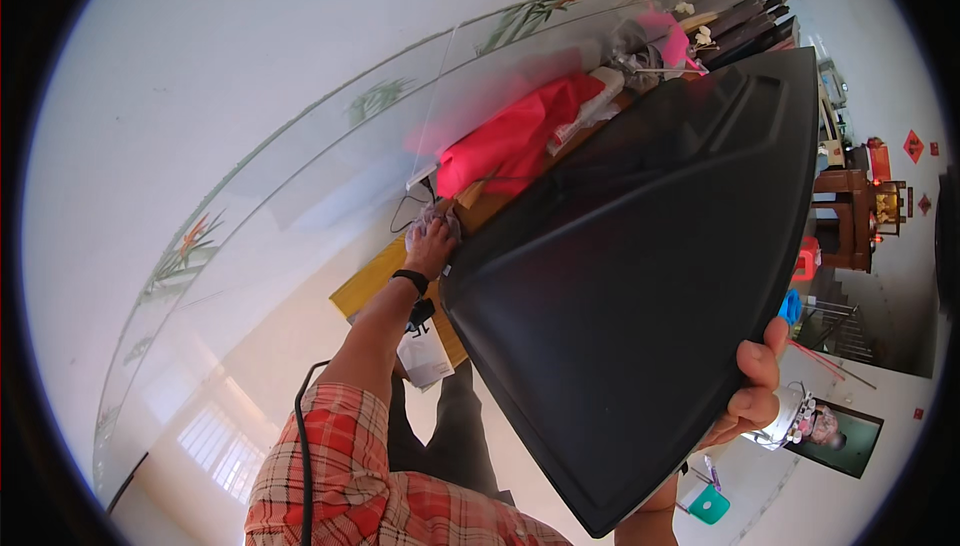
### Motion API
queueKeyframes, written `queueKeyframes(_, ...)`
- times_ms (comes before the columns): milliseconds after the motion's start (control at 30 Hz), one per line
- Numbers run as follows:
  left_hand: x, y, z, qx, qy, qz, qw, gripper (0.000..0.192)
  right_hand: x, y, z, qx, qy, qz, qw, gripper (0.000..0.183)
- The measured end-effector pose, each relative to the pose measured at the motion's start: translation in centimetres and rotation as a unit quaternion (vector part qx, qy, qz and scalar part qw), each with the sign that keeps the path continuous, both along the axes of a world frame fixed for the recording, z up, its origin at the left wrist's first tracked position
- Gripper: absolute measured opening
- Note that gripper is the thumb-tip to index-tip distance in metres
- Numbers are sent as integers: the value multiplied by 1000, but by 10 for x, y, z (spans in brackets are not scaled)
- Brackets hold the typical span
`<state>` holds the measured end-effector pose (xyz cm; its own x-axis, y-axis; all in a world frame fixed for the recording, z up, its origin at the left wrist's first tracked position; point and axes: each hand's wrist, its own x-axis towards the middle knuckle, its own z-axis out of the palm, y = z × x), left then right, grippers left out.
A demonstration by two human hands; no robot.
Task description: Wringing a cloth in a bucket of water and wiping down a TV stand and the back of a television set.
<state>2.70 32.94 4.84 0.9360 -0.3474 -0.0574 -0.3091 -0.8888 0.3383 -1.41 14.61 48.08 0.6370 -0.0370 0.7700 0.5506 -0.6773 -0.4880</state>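
A large black plastic panel (630,306), which looks like the casing of a flat screen, fills the middle of the view and stands tilted. My right hand (757,388) grips its right edge, fingers curled over the rim and the thumb side partly hidden behind it. At the panel's far left corner, my left hand (431,246) presses on a crumpled greyish-purple cloth (442,217). That cloth lies on a yellow-brown wooden tabletop (367,276). The panel hides much of the wooden surface.
A red cloth (510,133) lies along the wall behind the panel. Near the cloth is a black cable (401,216). A printed white sheet (426,355) rests at the table's near end. Farther off are a green stool (709,503), an altar table (847,220) and a person (821,426) by a doorway.
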Motion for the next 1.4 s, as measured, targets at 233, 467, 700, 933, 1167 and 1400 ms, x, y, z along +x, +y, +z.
queueKeyframes(233, -14, 14, 2, 35, 68, -64, 995, 23, 8, -5, 4, -17, -10, 26, 999, 17)
queueKeyframes(467, -14, 58, 11, 108, 176, -30, 978, 20, 18, 8, -1, 30, -68, 71, 995, 20)
queueKeyframes(700, -41, 115, 159, -96, 375, 222, 895, 36, 9, -7, 18, 3, 27, 167, 986, 8)
queueKeyframes(933, -155, 142, 226, -282, 414, 134, 855, 40, -85, -23, 18, 21, 238, 113, 965, 29)
queueKeyframes(1167, -122, 103, 314, -245, 240, -44, 938, 42, -153, -9, -67, 285, 602, 149, 731, 47)
queueKeyframes(1400, -107, 47, 368, -304, 138, -193, 923, 43, -141, 36, -87, 553, 611, 338, 455, 72)
